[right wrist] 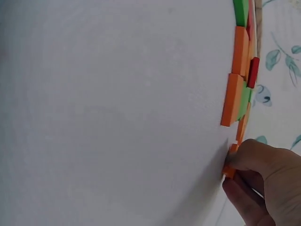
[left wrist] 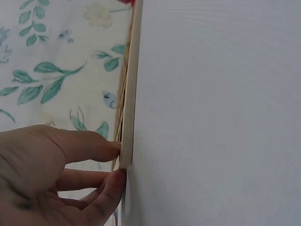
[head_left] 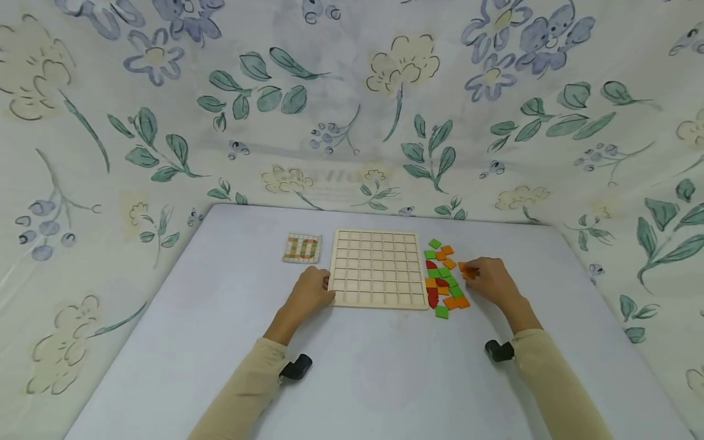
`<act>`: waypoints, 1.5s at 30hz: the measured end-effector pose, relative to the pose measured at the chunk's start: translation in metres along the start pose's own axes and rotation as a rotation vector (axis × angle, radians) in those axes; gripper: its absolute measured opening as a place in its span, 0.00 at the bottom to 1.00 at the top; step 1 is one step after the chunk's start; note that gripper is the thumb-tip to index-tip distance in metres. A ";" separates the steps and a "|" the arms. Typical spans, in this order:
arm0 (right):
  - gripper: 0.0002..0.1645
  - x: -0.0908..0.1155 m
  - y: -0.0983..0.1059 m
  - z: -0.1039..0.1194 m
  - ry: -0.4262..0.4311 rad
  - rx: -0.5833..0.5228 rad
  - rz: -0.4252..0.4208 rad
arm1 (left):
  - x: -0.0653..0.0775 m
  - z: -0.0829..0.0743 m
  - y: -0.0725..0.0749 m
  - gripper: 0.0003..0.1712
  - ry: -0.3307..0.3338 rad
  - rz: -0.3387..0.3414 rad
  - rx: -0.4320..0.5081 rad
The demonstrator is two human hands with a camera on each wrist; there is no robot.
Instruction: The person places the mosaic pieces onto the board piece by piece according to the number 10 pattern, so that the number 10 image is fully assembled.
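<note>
A pale wooden grid board (head_left: 377, 269) lies on the table, its squares bare. At its near-left corner my left hand (head_left: 312, 289) grips the edge; in the left wrist view the thumb and a finger pinch the board's rim (left wrist: 128, 113). To the right of the board, my right hand (head_left: 491, 282) pinches an orange square tile (right wrist: 231, 162) between thumb and fingers, low over the table. Green tiles (head_left: 442, 312), orange tiles (head_left: 463, 302) and dark red rounded pieces (head_left: 432, 298) lie loosely between the board and that hand.
A small pattern card (head_left: 302, 249) with orange and green squares lies left of the board. The white table (head_left: 363, 379) runs back to a flower-printed cloth (head_left: 341, 110). Each wrist carries a black camera mount (head_left: 297, 367).
</note>
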State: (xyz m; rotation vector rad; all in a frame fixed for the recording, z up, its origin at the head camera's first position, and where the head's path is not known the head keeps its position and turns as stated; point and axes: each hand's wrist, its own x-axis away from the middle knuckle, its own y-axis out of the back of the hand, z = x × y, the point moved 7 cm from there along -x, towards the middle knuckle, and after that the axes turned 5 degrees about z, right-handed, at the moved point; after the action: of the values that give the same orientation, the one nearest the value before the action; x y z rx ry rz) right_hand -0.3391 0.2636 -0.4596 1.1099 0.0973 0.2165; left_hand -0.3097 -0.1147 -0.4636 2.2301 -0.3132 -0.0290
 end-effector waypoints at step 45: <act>0.17 -0.111 -0.057 0.129 0.266 -0.131 0.042 | 0.002 0.010 0.002 0.16 -0.012 0.020 0.122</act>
State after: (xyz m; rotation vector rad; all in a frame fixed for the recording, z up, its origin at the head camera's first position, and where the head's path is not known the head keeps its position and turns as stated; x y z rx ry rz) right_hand -0.4165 0.1019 -0.4569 0.9488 0.2931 0.4025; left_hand -0.3090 -0.1242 -0.4678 2.3484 -0.3516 -0.0129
